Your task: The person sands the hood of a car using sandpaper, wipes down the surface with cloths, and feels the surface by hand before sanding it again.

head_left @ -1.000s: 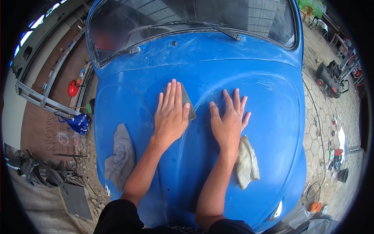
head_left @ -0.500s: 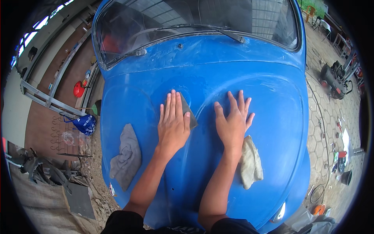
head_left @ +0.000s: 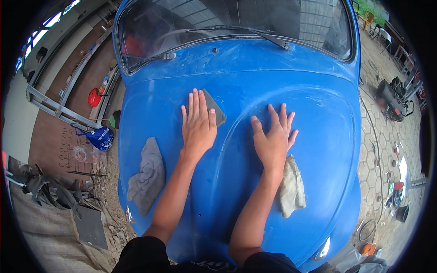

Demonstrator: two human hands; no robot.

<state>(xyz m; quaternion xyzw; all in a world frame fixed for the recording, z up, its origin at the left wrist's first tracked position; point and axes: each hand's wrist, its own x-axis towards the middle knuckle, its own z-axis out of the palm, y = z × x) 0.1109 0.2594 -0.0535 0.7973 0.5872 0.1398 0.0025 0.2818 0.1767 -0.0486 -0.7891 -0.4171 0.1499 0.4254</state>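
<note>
Two bare hands reach across the blue hood (head_left: 314, 141) of a car, where the work in hand appears to be rubbing down the painted surface. The left hand (head_left: 199, 125) lies flat over a grey-brown sheet (head_left: 215, 107), its fingers straight and nearly together; the sheet's uncovered corner juts out to the right of them, on the upper part of the hood, short of the seam below the windshield (head_left: 241, 18). Whether the thumb pinches an edge, one cannot tell. The right hand (head_left: 274, 139), fingers spread wide and seemingly holding nothing, rests farther right, apparently as a brace. A crumpled grey cloth (head_left: 148, 177) lies left of the left forearm; a pale cloth (head_left: 292, 189) sits just beside the right wrist. Pale streaks mark the paint near the curved ridge, and a darker, wet-looking patch shows beside the sheet. The next move seems to call for an even stroke, palm level and the whole sheet flat to the panel, with care where the ridge rises.
</note>
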